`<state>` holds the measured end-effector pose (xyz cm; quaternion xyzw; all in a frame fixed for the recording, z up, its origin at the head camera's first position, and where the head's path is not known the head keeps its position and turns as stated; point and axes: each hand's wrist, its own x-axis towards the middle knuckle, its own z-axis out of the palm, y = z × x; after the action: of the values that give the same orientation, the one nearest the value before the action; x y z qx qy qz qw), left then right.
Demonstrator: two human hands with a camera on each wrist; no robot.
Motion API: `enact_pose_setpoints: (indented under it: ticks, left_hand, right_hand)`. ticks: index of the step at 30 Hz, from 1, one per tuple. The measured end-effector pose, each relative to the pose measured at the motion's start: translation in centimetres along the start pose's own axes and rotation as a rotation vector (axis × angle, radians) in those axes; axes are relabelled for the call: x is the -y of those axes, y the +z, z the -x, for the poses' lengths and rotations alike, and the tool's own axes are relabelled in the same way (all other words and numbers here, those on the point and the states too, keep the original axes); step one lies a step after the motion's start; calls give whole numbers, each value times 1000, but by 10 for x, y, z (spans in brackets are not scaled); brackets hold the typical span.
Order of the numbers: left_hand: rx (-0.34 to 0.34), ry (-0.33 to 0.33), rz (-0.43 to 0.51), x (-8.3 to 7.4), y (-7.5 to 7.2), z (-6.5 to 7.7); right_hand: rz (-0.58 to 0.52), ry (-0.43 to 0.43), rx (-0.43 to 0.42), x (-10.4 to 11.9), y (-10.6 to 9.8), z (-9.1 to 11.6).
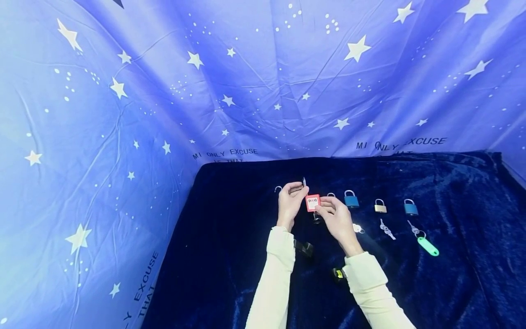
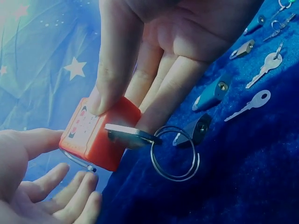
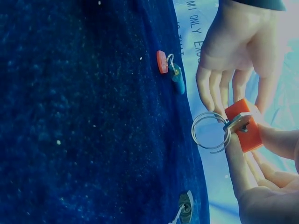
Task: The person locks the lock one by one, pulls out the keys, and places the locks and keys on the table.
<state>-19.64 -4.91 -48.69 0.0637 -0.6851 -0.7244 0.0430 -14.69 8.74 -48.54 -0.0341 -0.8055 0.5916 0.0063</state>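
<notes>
A red padlock (image 1: 313, 203) with a white label is held up off the cloth by my right hand (image 1: 338, 218). The thumb lies on the label and the fingers are behind the body. A key (image 2: 132, 133) on a split ring (image 3: 211, 132) sits in the underside of the red padlock. The metal shackle (image 2: 79, 160) stands out from the body with one end free. My left hand (image 1: 290, 201) is at the shackle side, its fingers spread and loosely bent. Its thumb touches close to the shackle's base; the contact is partly hidden.
On the dark blue cloth (image 1: 222, 256), a blue padlock (image 1: 351, 200), a brass padlock (image 1: 380, 207) and another blue padlock (image 1: 411, 208) stand in a row. Keys (image 1: 387, 230) and a green tag (image 1: 428, 246) lie nearer. A teal padlock (image 3: 177, 80) has a red tag (image 3: 161, 62).
</notes>
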Motion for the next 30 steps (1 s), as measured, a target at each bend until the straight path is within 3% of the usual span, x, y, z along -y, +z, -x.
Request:
enact_pose_setpoints:
  ticks: [8, 19, 30]
  left_hand:
    - [59, -24, 25, -1, 3, -3]
    - [168, -14, 127, -4, 8, -3]
    - [236, 21, 176, -4, 7, -2]
  right_hand:
    - [-31, 9, 17, 0, 1, 1]
    - [-50, -9, 14, -2, 2, 0]
    - [-40, 2, 14, -1, 2, 2]
